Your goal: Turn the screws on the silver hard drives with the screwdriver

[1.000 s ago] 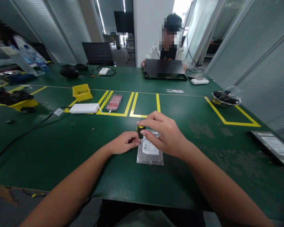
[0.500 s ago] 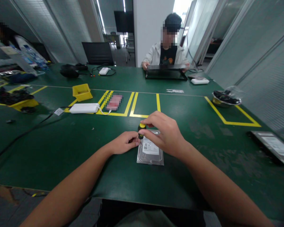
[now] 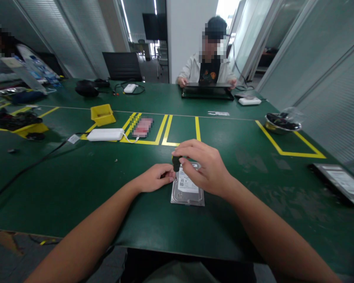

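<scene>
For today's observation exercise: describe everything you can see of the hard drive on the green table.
The hard drive is a flat, rectangular, silver metal-looking box lying label side up on the green table, near its front edge. A white printed label with small codes covers most of its top. The left hand rests against its upper left corner; the right hand hides its far end, holding a small dark screwdriver handle upright over that corner.

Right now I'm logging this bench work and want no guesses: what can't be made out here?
Head view only:
- Screwdriver tip: hidden by the right hand and left hand.
- Which screw of the hard drive it meets: covered by the fingers.
- Drive label text: too small.
- Bowl contents: dark, too far.
- Tray at the right: cut off by the edge.
</scene>
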A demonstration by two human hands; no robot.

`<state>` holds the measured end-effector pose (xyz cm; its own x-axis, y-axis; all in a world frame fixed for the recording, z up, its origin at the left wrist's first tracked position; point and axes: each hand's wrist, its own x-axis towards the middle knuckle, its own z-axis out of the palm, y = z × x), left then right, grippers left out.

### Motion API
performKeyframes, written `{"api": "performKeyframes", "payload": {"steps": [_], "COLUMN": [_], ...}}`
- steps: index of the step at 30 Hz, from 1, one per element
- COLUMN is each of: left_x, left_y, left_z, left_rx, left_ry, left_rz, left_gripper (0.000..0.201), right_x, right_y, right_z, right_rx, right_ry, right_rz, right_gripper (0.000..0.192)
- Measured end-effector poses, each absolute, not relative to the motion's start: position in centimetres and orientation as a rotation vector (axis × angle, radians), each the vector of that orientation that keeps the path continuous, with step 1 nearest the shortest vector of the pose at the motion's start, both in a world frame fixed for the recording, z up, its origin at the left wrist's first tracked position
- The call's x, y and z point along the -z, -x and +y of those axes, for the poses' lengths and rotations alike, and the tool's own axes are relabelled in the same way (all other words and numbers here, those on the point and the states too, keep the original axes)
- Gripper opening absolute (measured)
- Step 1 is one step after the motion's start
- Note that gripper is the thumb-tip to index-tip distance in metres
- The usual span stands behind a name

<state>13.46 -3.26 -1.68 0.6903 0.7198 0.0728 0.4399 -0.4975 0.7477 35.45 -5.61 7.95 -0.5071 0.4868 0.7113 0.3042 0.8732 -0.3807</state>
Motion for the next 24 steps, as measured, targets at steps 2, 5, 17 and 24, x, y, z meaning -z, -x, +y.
{"api": "performKeyframes", "payload": {"steps": [2,5,17,24], "left_x": [1.59,1.47,1.6,1.57], "left_y": [-13.49,-13.53,-13.49,-13.43], "left_z": [-3.27,-3.28,-3.22,-3.2], "left_rx": [-0.489,-0.478,-0.461,-0.459], "left_ry": [-2.173,-2.17,-2.146,-2.162], "left_rz": [0.879,0.871,0.886,0.894], "left_gripper": [0.013,0.012,0.014,0.012], "right_x": [-8.0,-8.03,-8.36,-8.29], "right_y": [-35.45,-35.43,-35.76,-35.52], "right_z": [-5.64,-5.61,-5.57,-5.48], "right_rx": [-0.26,-0.235,-0.271,-0.248], "right_ry": [0.578,0.622,0.576,0.637], "right_rz": [-2.138,-2.126,-2.151,-2.123], "right_gripper": [0.017,0.012,0.019,0.002]}}
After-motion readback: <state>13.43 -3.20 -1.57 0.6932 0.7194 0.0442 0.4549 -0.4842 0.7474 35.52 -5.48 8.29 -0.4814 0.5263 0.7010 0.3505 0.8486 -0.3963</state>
